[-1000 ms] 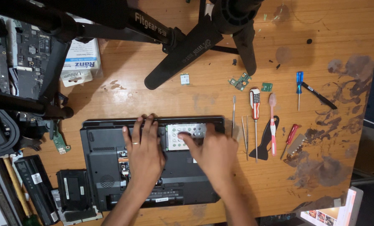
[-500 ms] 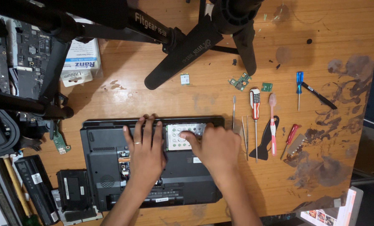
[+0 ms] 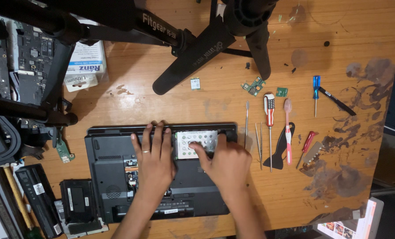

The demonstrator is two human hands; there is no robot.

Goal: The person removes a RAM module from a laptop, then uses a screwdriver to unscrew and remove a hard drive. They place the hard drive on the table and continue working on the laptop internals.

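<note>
Head view, looking straight down, shows us our two hands on an upturned black laptop (image 3: 118,177) lying on the wooden worktop (image 3: 339,53). Our left hand (image 3: 155,159) lies flat with fingers spread on the laptop's base, holding nothing. Our right hand (image 3: 224,163) rests just beside it, fingertips on the silver drive (image 3: 196,142) seated in its open bay near the far edge; we cannot tell whether it grips it. Right of the laptop lie tweezers (image 3: 259,146), a red-and-white screwdriver (image 3: 269,119) and a pink toothbrush (image 3: 288,132). A black tripod (image 3: 197,48) stands beyond.
</note>
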